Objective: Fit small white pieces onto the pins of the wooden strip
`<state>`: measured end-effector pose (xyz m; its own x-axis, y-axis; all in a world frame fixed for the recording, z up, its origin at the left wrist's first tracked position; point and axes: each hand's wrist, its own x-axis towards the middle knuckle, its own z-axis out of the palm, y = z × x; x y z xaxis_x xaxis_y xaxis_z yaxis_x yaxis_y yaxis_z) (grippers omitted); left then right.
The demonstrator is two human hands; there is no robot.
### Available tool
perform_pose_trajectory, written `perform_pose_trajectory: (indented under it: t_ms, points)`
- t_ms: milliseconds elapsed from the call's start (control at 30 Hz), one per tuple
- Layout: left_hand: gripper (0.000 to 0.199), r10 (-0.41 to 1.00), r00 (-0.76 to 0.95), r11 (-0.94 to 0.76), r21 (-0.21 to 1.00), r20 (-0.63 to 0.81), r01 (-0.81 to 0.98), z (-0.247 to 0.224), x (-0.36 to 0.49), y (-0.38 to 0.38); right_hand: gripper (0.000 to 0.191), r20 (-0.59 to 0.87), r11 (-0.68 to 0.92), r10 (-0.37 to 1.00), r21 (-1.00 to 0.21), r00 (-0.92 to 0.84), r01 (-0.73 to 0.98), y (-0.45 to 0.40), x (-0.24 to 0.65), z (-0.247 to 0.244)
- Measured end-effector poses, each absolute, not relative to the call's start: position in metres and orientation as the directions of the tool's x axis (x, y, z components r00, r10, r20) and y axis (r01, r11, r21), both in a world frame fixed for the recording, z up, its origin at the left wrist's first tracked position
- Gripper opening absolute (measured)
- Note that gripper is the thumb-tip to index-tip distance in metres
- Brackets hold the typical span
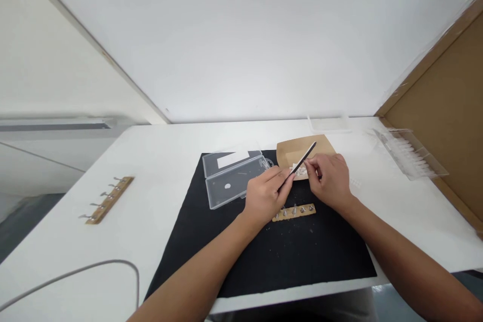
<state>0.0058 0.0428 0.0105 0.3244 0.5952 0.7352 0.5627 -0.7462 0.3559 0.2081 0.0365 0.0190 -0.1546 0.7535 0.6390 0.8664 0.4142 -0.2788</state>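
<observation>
My left hand point(267, 193) is closed around the lower part of a slim nail file point(305, 157), dark along one side and pale along the other. The file tilts up to the right, over a brown paper tray point(289, 148) holding small white pieces point(301, 171). Beside the file, my right hand point(329, 176) is closed in a pinch; whatever its fingertips hold is too small to make out. Below both hands, a short wooden strip point(298, 211) with several small clear and metallic pegs lies on a black mat point(294, 261).
Left of my hands lies an opened clear plastic case point(226, 188). Another wooden strip with metal pegs point(109, 201) sits at the table's left. Clear trays with pale pieces point(409, 156) stand at right, near a cardboard panel point(445, 95). A grey cable point(113, 261) curves at front left.
</observation>
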Motion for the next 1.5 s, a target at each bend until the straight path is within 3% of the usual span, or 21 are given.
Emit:
perform_pose_trajectory:
  t_ms: [167,567,700,833,1033,1267,1433,1500]
  points:
    - [0.018,0.583,0.333,-0.755,0.344,0.741,0.558,0.011,0.007,0.043,0.024,0.607,0.463,0.763,-0.273,-0.222,0.843,0.036,0.208,0.021]
    - [0.016,0.576,0.331,-0.758,0.337,0.748,0.558,0.012,0.007,0.042,0.022,0.626,0.360,0.773,-0.299,-0.103,0.884,0.035,0.209,0.024]
    - [0.017,0.579,0.340,-0.759,0.337,0.741,0.558,0.012,0.007,0.043,0.027,0.585,0.442,0.780,-0.262,-0.223,0.858,0.035,0.209,0.024]
    - [0.015,0.579,0.322,-0.758,0.349,0.749,0.551,0.011,0.006,0.044,0.022,0.635,0.408,0.757,-0.280,-0.151,0.869,0.036,0.208,0.024]
    - [0.014,0.587,0.338,-0.760,0.357,0.735,0.543,0.013,0.004,0.043,0.028,0.619,0.507,0.732,-0.218,-0.283,0.834,0.035,0.213,0.027]
    - [0.011,0.591,0.289,-0.653,0.237,0.753,0.719,0.017,-0.007,0.050,0.021,0.702,0.463,0.704,-0.337,-0.110,0.820,0.033,0.229,0.027]
    - [0.011,0.546,0.236,-0.498,0.085,0.804,0.863,0.022,-0.026,0.061,0.020,0.738,0.507,0.664,-0.326,-0.120,0.798,0.029,0.227,0.024]
    - [0.013,0.599,0.210,-0.408,0.069,0.772,0.910,0.024,-0.032,0.063,0.022,0.759,0.540,0.634,-0.298,-0.147,0.787,0.028,0.226,0.025]
